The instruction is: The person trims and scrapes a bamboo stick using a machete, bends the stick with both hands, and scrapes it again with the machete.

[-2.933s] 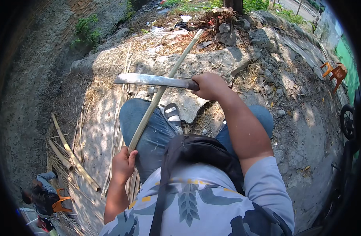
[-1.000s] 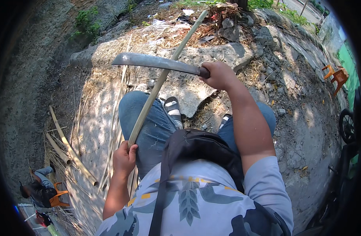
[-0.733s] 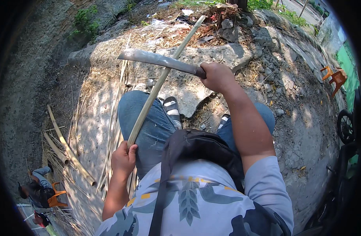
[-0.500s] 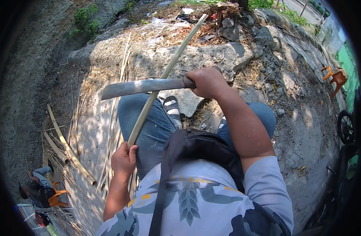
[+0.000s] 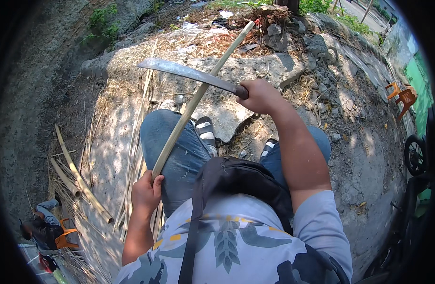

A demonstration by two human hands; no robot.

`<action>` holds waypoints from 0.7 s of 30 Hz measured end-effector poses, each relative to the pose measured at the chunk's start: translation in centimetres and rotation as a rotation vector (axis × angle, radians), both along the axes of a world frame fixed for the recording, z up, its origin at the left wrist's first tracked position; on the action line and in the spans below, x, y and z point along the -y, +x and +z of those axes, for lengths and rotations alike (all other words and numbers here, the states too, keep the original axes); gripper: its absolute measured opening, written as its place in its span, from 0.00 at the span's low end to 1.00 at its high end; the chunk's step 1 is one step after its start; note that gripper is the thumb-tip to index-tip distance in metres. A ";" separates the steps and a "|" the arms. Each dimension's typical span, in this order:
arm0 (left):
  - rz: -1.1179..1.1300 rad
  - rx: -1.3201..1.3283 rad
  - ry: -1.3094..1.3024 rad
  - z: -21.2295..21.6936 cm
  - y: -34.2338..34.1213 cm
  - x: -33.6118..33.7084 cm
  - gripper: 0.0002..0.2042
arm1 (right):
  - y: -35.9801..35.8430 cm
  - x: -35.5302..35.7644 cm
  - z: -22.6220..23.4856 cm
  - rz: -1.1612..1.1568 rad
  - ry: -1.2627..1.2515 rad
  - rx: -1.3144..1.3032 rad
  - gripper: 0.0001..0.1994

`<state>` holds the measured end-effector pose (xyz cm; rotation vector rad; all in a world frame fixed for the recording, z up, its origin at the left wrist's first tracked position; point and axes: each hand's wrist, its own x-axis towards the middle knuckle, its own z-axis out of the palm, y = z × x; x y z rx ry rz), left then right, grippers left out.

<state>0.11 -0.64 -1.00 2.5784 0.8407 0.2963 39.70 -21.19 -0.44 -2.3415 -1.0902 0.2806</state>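
Observation:
My left hand grips the lower end of a long, pale bamboo strip, which slants up and to the right across my left thigh. In my right hand is the handle of a machete. Its broad, slightly curved metal blade points left and crosses the upper half of the strip; it looks to be against the strip, though the exact contact is hard to see. The strip's far end rises past the blade.
Left on the ground lie two bamboo poles and several thin split strips. A broken concrete slab is ahead. A black bag rests on my lap. Far right are an orange chair and a wheel; a person sits lower left.
The machete has moved away from me, up along the strip, and its tip has tilted farther upward. My left hand keeps its hold on the strip's lower end.

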 end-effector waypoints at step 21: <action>-0.052 0.056 -0.005 0.2 0.6 -0.2 0.16 | 2.0 0.8 0.2 -0.154 -0.079 -0.024 0.15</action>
